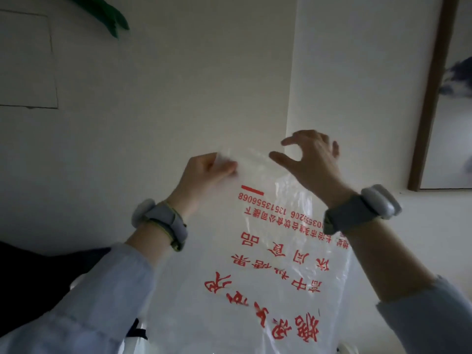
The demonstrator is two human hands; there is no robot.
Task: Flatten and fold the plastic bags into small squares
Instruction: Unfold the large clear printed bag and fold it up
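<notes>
bag: a thin translucent plastic bag (pixel 275 251) with red printed characters hangs upside down in the lower middle of the frame, held up in front of a pale wall (pixel 178 98)
left hand: the left hand (pixel 204 175), centre left, pinches the bag's top left corner between curled fingers and thumb
right hand: the right hand (pixel 311 159), right of centre, is spread open with thumb and forefinger apart just above the bag's top edge; it looks to be gripping nothing, though whether the palm touches the film I cannot tell
wrists: each wrist carries a grey band (pixel 163 221) with a pale device
handling: judged very light, limp and slippery, apt to trap air and crumple, so it will sag from a single corner
where to hold: likely best taken at the two top corners, then drawn taut and laid flat before any fold
surroundings: a dark wood picture frame (pixel 429 98) at the right edge, something green (pixel 107 16) at the upper left
</notes>
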